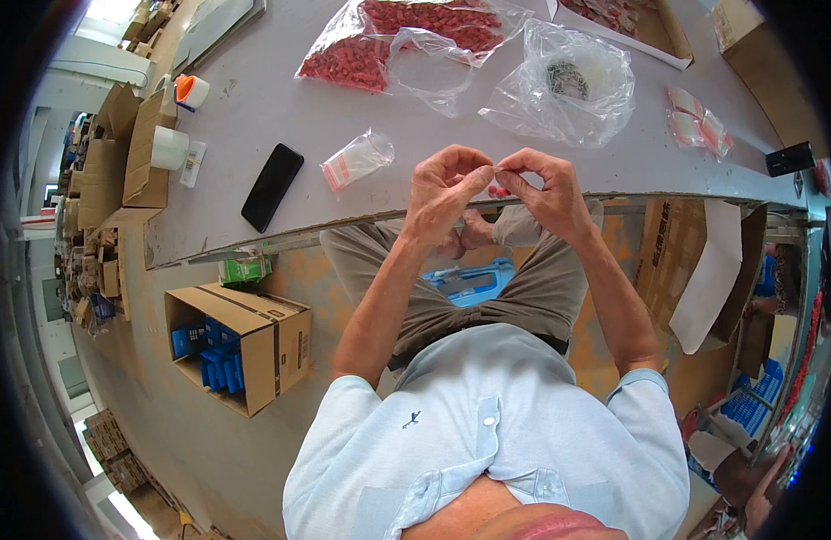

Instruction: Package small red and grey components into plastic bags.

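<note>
At the table's near edge my left hand (445,193) and my right hand (550,191) meet, thumbs and forefingers pinched together. Between the fingertips is what looks like the top of a small clear plastic bag, mostly covered by the fingers. A few red pieces (498,192) show just below the fingertips; whether they are inside the bag I cannot tell. Beyond my hands lie a large clear bag of red pieces (343,65) and an open clear bag (605,99) with small dark metallic pieces (567,81). A pack of small clear bags (358,160) lies left of my left hand.
A black phone (272,188) and tape rolls (170,148) are on the left of the table (226,117). At the right are more packed bags (699,123), a shallow box (672,40) and a black object (789,159). Cartons (280,351) stand on the floor.
</note>
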The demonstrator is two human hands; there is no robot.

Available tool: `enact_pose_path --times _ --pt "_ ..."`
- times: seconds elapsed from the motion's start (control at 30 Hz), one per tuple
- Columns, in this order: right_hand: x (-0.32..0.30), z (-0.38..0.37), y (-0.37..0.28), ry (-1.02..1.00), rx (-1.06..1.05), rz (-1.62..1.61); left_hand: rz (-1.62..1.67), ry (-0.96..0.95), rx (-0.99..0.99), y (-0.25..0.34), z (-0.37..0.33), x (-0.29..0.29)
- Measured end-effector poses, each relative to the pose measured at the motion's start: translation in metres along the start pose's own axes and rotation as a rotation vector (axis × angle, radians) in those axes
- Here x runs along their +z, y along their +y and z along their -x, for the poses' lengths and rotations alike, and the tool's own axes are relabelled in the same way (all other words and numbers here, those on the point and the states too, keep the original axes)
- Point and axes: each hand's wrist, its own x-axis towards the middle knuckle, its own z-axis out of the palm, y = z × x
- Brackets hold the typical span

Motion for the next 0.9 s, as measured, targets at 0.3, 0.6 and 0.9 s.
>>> enact_pose_path --times 0.3,0.6,0.9 --pt "-0.002 0.004 -0.008 -0.060 -0.045 0.142 -0.506 0.017 0.437 0.006 0.000 0.002" --pt "0.000 0.011 0.010 0.039 0.015 -0.096 -0.363 0.184 0.565 0.000 0.008 -0.004" --pt "0.005 0.012 0.008 0.013 0.016 -0.054 -0.500 -0.069 0.346 0.014 0.007 -0.016"
